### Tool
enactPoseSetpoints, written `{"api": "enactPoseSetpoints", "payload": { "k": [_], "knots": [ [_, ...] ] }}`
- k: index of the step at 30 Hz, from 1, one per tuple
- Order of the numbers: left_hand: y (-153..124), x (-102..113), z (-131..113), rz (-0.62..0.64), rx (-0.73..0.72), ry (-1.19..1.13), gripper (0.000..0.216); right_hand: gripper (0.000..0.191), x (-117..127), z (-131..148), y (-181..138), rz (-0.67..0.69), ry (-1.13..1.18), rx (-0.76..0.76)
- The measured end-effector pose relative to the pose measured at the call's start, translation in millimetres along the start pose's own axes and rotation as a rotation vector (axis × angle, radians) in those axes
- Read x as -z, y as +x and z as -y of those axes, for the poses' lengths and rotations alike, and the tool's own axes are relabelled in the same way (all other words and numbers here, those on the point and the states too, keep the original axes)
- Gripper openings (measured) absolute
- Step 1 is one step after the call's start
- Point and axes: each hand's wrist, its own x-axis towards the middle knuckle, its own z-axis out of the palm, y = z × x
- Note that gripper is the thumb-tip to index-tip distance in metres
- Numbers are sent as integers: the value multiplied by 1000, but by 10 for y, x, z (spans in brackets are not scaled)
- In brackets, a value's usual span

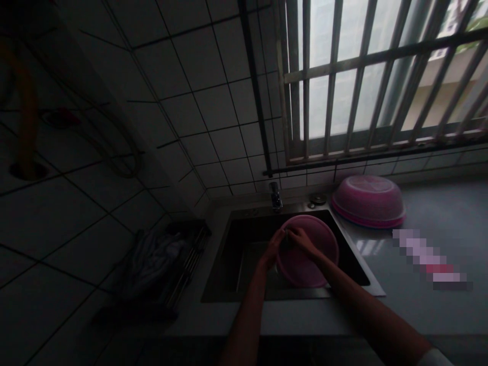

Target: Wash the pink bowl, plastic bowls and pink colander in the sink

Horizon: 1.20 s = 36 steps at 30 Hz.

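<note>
A pink basin point(316, 254) sits in the right part of the steel sink point(244, 269). At the basin's upper left rim my left hand point(272, 249) is closed, its fingertips meeting those of the other hand. My right hand point(300, 239) reaches over the basin with its fingers pinched together. Between the fingertips there seems to be something small, too dark to name. The chrome faucet point(275, 197) stands just behind the hands.
An upturned pink basin point(368, 201) rests on the counter right of the sink, near a round drain lid point(317, 199). A pixelated pink and white patch lies on the counter point(465, 315). Left of the sink, cloth point(156, 259) lies by a dark rack point(192, 254). A barred window point(358, 76) is behind.
</note>
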Motion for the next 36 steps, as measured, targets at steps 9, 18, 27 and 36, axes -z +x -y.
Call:
{"api": "enactPoseSetpoints", "payload": {
  "k": [9,18,27,36],
  "knots": [
    [-15,30,-76,-66,28,44,72,44,-138,19,-103,326,-7,-79],
    [-2,15,-9,-42,-12,48,78,39,-40,-8,-18,114,-13,-38],
    [11,2,-24,-28,-31,67,75,34,2,47,-8,-6,-25,-23],
    [-27,27,-62,-54,-1,81,75,36,-107,78,-127,316,-23,-112]
  ]
}}
